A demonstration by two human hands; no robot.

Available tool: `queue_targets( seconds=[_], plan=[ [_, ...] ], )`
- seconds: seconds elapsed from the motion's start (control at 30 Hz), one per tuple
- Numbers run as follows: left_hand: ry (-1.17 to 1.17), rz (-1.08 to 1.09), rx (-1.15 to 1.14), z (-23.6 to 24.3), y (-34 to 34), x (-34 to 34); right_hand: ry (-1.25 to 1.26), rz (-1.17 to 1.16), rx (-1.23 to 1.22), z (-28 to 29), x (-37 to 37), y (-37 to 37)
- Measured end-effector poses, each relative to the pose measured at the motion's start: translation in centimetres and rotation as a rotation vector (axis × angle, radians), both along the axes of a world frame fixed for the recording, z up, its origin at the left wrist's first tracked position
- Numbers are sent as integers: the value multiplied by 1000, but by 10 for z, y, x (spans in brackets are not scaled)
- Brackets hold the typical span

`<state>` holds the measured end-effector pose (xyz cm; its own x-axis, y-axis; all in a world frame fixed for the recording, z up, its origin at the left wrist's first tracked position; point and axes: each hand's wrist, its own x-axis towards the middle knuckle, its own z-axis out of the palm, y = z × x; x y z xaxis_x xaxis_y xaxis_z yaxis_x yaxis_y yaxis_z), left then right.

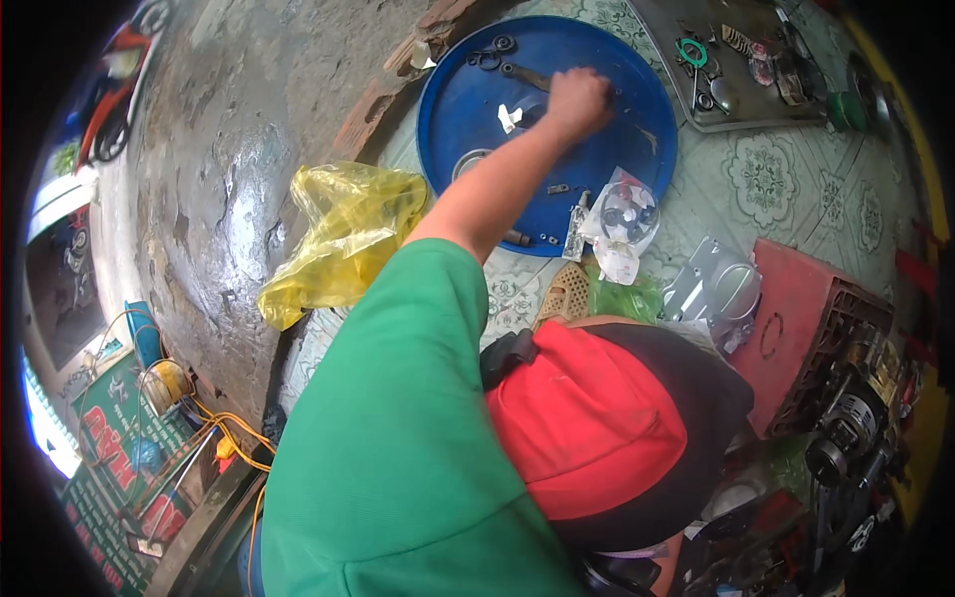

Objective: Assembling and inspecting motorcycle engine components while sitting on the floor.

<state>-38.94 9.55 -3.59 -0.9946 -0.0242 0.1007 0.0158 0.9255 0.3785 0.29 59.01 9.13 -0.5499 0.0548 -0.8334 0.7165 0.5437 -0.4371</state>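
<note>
Neither my left hand nor my right hand shows. Close below the view is another person in a green shirt (388,398) and a red cap (587,428) with a black brim. That person's arm stretches over a round blue tray (448,129), its closed hand (580,102) at the far part; whatever it may hold is hidden. Small dark rings (504,44), a white scrap (509,118) and a few small metal parts lie on the tray. A clear plastic bag (629,214) with a round part inside rests at its near right edge. A bit of skin shows under the cap's brim.
A crumpled yellow bag (348,239) lies left of the tray. At far right stands a metal tray (716,111) with loose parts. A silver cover (731,289), a red crate (786,328) and machine parts (851,423) crowd the right. Orange cord (234,428) hangs at left.
</note>
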Motion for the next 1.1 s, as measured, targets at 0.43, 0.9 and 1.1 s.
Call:
queue_targets(
  seconds=[0.43,0.9,1.1],
  plan=[
    [-55,362,-104,9,-51,-68,-20,-136,34,-22,18,16],
    [-152,-542,220,-1,-17,21,-27,-178,13,-4,-2,-8],
    [-178,-666,112,31,28,139,-54,21,47,2,-4,-13]
  ],
)
